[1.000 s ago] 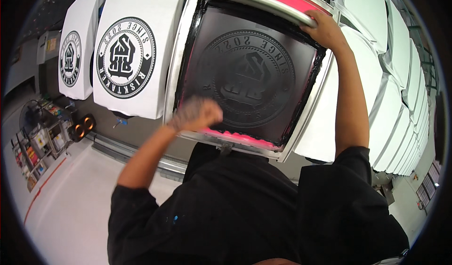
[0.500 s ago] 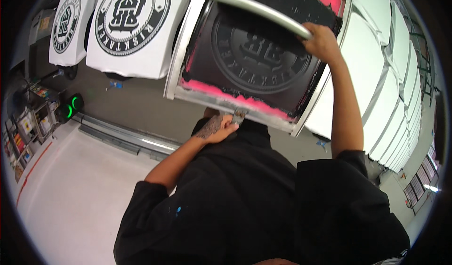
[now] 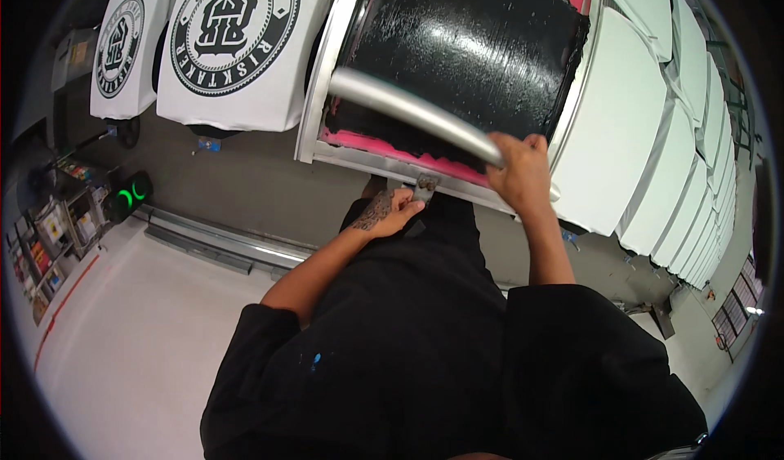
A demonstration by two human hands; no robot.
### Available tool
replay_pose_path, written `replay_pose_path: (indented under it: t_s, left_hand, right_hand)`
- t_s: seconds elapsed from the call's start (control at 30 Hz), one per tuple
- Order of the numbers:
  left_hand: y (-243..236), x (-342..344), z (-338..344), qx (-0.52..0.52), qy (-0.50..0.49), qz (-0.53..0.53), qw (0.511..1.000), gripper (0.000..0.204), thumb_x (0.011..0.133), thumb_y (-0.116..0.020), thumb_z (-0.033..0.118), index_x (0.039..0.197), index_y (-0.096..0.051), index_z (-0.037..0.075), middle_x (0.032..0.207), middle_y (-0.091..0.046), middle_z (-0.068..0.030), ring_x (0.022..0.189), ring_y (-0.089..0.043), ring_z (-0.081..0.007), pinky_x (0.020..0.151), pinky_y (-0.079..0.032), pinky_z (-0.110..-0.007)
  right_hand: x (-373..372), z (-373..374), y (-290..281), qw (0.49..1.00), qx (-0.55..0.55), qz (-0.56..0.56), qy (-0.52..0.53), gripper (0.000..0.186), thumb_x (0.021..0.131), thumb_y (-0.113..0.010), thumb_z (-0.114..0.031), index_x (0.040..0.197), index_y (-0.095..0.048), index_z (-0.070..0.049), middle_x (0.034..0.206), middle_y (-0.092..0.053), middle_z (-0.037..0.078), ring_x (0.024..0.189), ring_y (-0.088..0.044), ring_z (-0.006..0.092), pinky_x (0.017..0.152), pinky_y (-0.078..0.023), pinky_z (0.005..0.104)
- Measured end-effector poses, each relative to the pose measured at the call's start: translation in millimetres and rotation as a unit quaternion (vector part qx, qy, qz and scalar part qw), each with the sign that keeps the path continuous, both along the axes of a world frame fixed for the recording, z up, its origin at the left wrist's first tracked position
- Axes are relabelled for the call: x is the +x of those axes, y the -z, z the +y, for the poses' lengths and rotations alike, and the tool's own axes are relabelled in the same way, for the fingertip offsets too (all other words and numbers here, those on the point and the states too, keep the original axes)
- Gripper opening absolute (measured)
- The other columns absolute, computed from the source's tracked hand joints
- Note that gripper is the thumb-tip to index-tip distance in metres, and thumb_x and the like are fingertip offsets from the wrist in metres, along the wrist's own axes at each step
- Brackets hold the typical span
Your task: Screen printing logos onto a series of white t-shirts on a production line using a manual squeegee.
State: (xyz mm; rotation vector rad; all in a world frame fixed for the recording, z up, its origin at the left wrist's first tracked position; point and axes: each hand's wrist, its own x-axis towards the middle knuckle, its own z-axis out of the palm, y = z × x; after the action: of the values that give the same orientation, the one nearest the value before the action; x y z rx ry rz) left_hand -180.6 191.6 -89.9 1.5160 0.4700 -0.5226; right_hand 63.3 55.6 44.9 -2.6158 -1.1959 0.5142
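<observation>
Right hand (image 3: 523,174), right of frame centre: fingers curled closed around the silver squeegee (image 3: 412,110) near its right end, a short stub showing past the hand. Squeegee lies slantwise over the lower part of the screen, left end higher in the frame than the right.

Left hand (image 3: 394,213), just below frame centre: fingers bent in, thumb pressed to the lower end of a small metal bracket (image 3: 425,186), gripping it at the near edge of the metal frame (image 3: 371,164). Dark pattern on back of this hand and wrist.

Screen fills upper middle of the picture. Black ink (image 3: 474,43) coats it above the squeegee, wet and shiny, streaked. Pink strip (image 3: 367,143) shows along the near edge; more pink at the top right corner.

Upper left: two white garments (image 3: 237,31), each with a round black emblem. Right side: row of plain white garments (image 3: 621,125), running down the frame's edge.

Lower left: dark speaker (image 3: 124,203) with green rings, beside a loaded shelf (image 3: 49,247). Person's black shirt (image 3: 367,329) bears a blue spot.
</observation>
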Motion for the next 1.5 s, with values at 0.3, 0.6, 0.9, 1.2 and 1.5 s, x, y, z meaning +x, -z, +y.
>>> replay_pose_path:
  t_s: [0.3, 0.6, 0.9, 1.2, 1.5]
  left_hand:
    - [-57.3, 0.8, 32.0, 0.145, 0.102, 0.126, 0.976, 0.042, 0.09, -0.075, 0.045, 0.08, -0.065, 0.005, 0.067, -0.065, -0.0081, 0.065, -0.064, -0.0163, 0.061, -0.05, -0.032]
    - [-92.3, 124.2, 141.7, 0.473, -0.072, -0.284, 0.831, 0.043, 0.083, -0.082, 0.03, 0.112, -0.066, 0.004, 0.106, -0.066, -0.014, 0.098, -0.064, -0.0321, 0.09, -0.05, -0.041]
    - [-136.7, 163.9, 211.7, 0.613, 0.217, -0.268, 0.711, 0.044, 0.062, -0.085, 0.027, 0.097, -0.068, 0.007, 0.086, -0.063, -0.0111, 0.086, -0.063, -0.0308, 0.091, -0.048, -0.044]
    - [-110.2, 23.3, 163.2, 0.544, 0.116, -0.228, 0.799, 0.038, 0.069, -0.072, 0.014, 0.106, -0.066, 0.006, 0.097, -0.064, -0.0146, 0.095, -0.059, -0.0341, 0.104, -0.04, -0.047]
    - [-78.3, -16.4, 153.2, 0.557, 0.135, -0.236, 0.785, 0.022, 0.077, -0.069, 0.019, 0.095, -0.069, 0.006, 0.09, -0.07, -0.0124, 0.088, -0.066, -0.0334, 0.091, -0.05, -0.046]
  right_hand:
    - [176.7, 84.3, 0.2, 0.996, 0.016, -0.083, 0.016, 0.019, 0.085, -0.069, -0.022, 0.101, -0.073, -0.012, 0.079, -0.072, 0.014, 0.078, -0.069, 0.0362, 0.087, -0.046, 0.0436]
    - [141.0, 59.5, 68.4, 0.975, 0.086, -0.206, -0.018, 0.036, 0.069, -0.072, -0.007, 0.104, -0.065, -0.009, 0.089, -0.067, 0.006, 0.092, -0.066, 0.0256, 0.094, -0.043, 0.0427]
    - [50.8, 10.3, -37.9, 0.998, 0.043, -0.041, -0.001, 0.042, 0.07, -0.075, -0.009, 0.112, -0.067, -0.009, 0.098, -0.072, 0.007, 0.094, -0.068, 0.0264, 0.093, -0.044, 0.0416]
    - [-39.4, -83.9, -8.2, 0.989, -0.003, -0.027, 0.144, 0.034, 0.065, -0.074, -0.001, 0.098, -0.069, -0.008, 0.095, -0.071, 0.008, 0.091, -0.067, 0.0294, 0.084, -0.05, 0.0396]
    - [-86.5, -98.7, 29.1, 0.986, 0.022, -0.059, 0.154, 0.028, 0.065, -0.073, -0.002, 0.092, -0.069, -0.007, 0.094, -0.071, 0.007, 0.092, -0.067, 0.0274, 0.082, -0.049, 0.0393]
